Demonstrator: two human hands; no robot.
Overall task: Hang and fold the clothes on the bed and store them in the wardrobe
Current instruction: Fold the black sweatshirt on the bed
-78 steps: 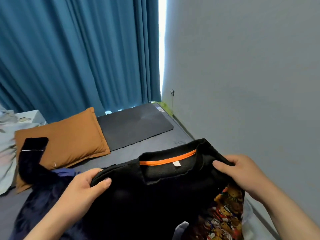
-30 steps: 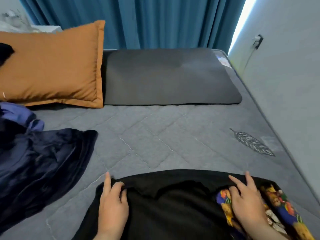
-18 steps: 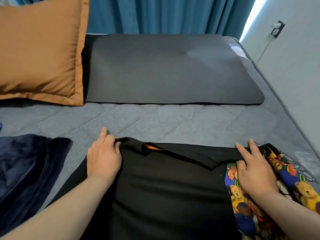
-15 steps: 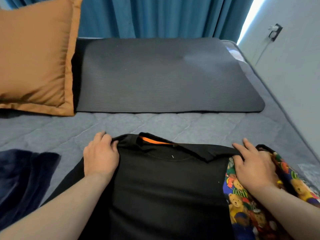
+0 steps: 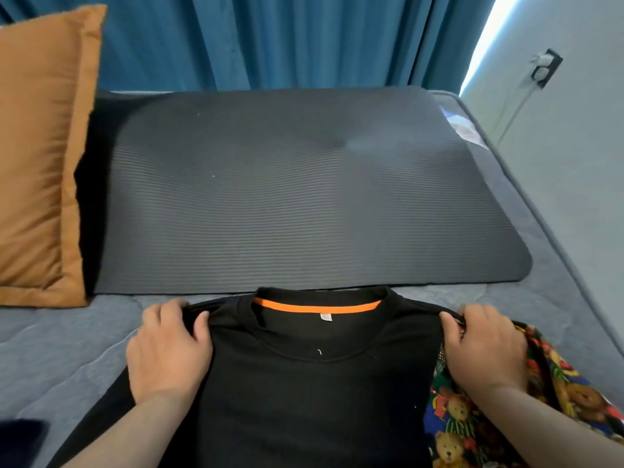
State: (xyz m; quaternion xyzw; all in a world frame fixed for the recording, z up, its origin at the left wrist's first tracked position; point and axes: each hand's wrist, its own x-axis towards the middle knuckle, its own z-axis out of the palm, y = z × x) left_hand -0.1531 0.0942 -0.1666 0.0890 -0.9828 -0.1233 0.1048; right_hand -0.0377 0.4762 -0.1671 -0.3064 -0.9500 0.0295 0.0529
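A: Where is the shirt lying?

B: Your black crew-neck T-shirt with the orange neck tape (image 5: 304, 383) lies flat, front up, on the grey quilted mattress (image 5: 60, 352), its collar just short of the dark ribbed foam mat (image 5: 304, 197).

A: And my hands?

B: Your left hand (image 5: 169, 352) pinches the shirt's left shoulder seam, thumb on top and fingers curled under the fabric. Your right hand (image 5: 483, 349) grips the right shoulder the same way.

A: What's beside it?

B: A bear-print multicoloured cloth (image 5: 472, 427) lies under your right wrist, touching the shirt's edge. An orange satin pillow (image 5: 37, 157) sits far left, before teal curtains (image 5: 287, 38).
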